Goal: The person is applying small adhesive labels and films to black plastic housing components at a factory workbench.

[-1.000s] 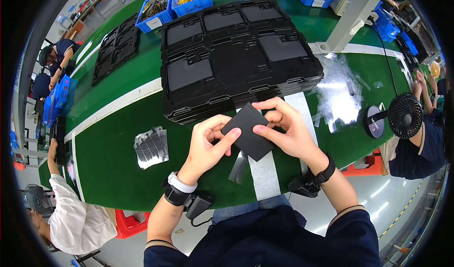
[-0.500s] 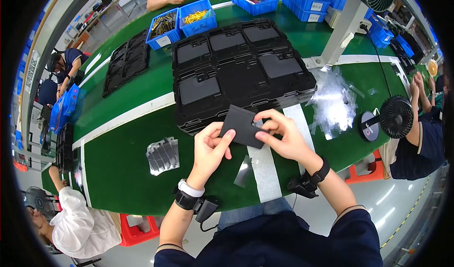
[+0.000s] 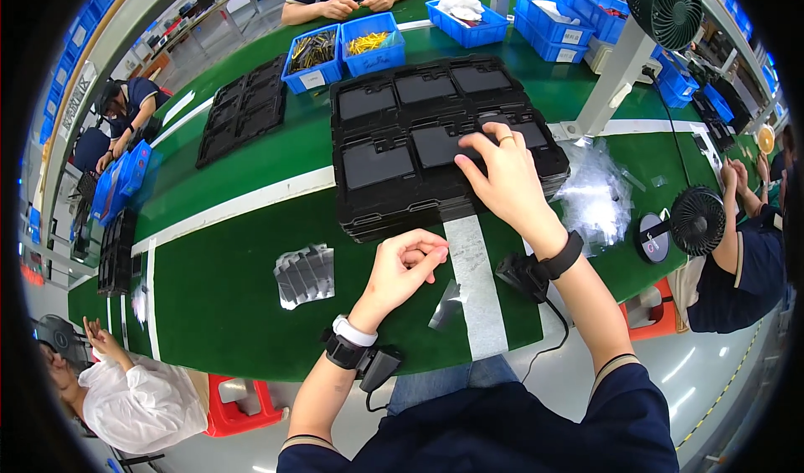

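My right hand (image 3: 508,176) hovers over the front row of a black moulded tray (image 3: 381,209), the top one of a stack. Its fingers are apart and hold nothing. By its fingertips, a dark flat panel (image 3: 434,150) lies in the front middle pocket. Another dark panel (image 3: 378,164) fills the pocket to its left, and the front right pocket is partly hidden by my hand. My left hand (image 3: 400,274) is off the tray's front edge, with thumb and fingers curled together and nothing visible in them. A strip of clear film (image 3: 445,305) lies beside it.
Overlapping film strips (image 3: 305,276) lie on the green table to the left, and a heap of clear film (image 3: 596,201) on the right. Blue bins (image 3: 373,54), a second black tray (image 3: 243,113), a metal post (image 3: 615,88) and a small fan (image 3: 697,220) stand around. Co-workers sit nearby.
The dark panel that both hands held is now in the front middle pocket. My right hand has moved forward over the tray and let go; my left hand remains near me, fingers curled.
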Demonstrator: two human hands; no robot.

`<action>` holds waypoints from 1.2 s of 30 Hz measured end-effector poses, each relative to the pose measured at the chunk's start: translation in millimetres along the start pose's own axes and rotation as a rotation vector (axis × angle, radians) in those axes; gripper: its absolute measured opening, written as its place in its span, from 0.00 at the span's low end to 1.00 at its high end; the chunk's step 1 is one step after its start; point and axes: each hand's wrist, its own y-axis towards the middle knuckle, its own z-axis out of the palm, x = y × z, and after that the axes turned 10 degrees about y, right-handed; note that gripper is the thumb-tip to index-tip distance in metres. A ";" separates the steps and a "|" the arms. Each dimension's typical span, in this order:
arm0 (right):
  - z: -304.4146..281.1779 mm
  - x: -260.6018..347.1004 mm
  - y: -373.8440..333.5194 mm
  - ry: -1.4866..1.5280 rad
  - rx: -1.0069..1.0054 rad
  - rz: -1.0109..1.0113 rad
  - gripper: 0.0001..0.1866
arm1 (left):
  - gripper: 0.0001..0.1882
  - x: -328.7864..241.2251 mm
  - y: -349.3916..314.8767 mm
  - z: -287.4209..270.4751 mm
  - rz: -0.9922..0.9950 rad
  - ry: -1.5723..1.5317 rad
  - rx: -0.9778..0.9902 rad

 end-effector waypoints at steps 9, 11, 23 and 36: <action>-10.0 12.9 -23.0 0.063 -0.023 -0.242 0.11 | 0.07 2.6 -0.7 -1.4 0.011 -0.004 -0.053; -23.9 27.0 -46.9 0.155 0.217 -0.217 0.12 | 0.07 2.8 -1.9 -3.6 0.005 0.004 -0.081; -11.5 17.3 -134.4 0.357 0.124 -0.019 0.10 | 0.15 -10.1 -4.7 2.5 -0.014 0.104 0.149; -12.1 26.9 -131.5 0.628 0.151 0.010 0.18 | 0.11 -8.4 -7.4 0.4 -0.022 0.035 0.207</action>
